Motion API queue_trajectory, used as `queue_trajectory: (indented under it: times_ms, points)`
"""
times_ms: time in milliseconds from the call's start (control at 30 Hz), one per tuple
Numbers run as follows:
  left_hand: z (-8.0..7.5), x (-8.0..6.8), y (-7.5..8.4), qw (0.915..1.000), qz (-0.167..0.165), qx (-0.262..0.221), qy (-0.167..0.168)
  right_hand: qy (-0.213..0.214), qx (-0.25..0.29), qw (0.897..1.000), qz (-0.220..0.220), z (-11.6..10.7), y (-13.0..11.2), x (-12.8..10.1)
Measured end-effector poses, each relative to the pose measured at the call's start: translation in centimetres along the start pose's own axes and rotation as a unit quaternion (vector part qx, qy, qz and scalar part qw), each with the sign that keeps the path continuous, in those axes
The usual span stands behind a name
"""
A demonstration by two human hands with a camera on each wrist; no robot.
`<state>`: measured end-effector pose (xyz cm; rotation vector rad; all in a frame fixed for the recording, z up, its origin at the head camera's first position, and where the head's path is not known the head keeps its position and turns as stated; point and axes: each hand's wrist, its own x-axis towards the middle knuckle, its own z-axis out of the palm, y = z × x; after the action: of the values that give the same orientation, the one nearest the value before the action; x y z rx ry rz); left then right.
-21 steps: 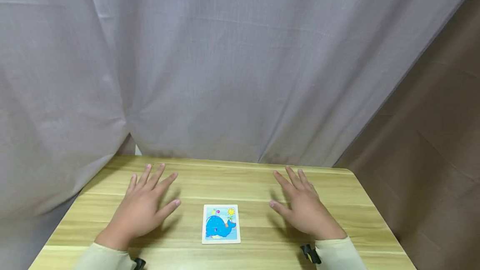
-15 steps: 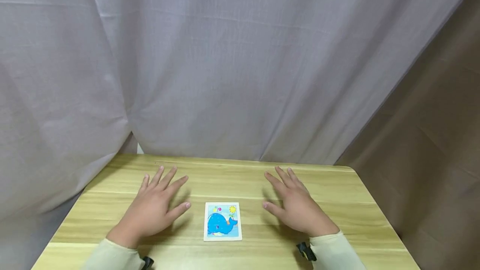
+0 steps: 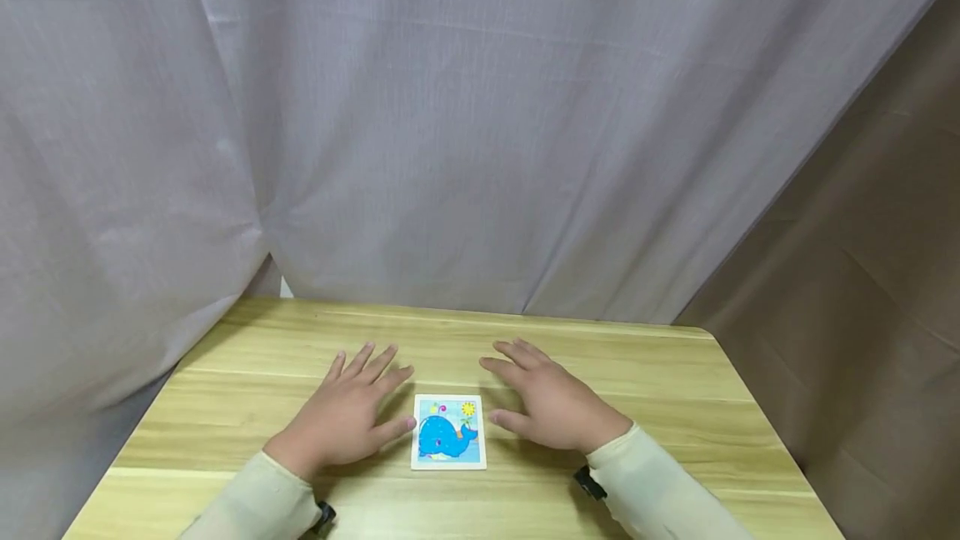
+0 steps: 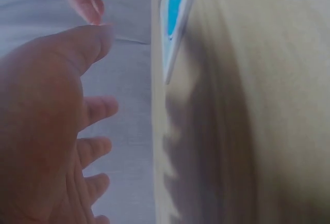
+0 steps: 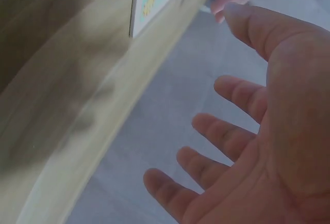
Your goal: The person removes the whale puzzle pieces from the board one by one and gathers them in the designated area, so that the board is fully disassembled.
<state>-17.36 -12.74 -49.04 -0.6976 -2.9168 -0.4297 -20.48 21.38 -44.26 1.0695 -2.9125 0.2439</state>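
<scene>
A square picture puzzle [image 3: 448,433] with a white border lies flat on the wooden table, showing a blue whale and a yellow sun. My left hand [image 3: 345,419] hovers at its left side, fingers spread, the thumb tip overlapping the puzzle's left edge in the head view. On the other side, my right hand [image 3: 551,402] is held over the table with fingers extended and its thumb close to the right edge. Both wrist views show the palms holding nothing, with the puzzle's edge [image 4: 178,33] beyond the left thumb and its corner [image 5: 147,7] past the right one.
The light wood table [image 3: 675,407] has a rounded far right corner. Behind it hangs a grey curtain [image 3: 465,148], and a brown curtain [image 3: 862,290] drapes along the right. Each wrist wears a black strap [image 3: 590,483] below a pale sleeve [image 3: 652,482].
Both hands have moved inward toward the puzzle, the left going right and the right going left. The puzzle sits slightly higher in the head view as the camera shifts.
</scene>
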Motion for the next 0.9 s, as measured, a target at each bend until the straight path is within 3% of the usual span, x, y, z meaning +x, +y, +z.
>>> queue_trajectory:
  times_ms: [200, 433, 900]
  points:
    - [0.5, 0.1, 0.4, 0.9992, -0.004, -0.023, -0.031, -0.020, -0.002, 1.000, -0.025, 0.4, -1.3, 1.1]
    - [1.2, 0.3, 0.7, 0.9957, -0.015, -0.043, -0.081, -0.035, 0.033, 0.997, -0.053, 1.0, -2.5, 2.8]
    - [2.0, 0.4, 0.6, 0.9918, -0.020, -0.044, -0.119, -0.073, 0.088, 0.993, -0.026, 3.0, -4.7, 6.1]
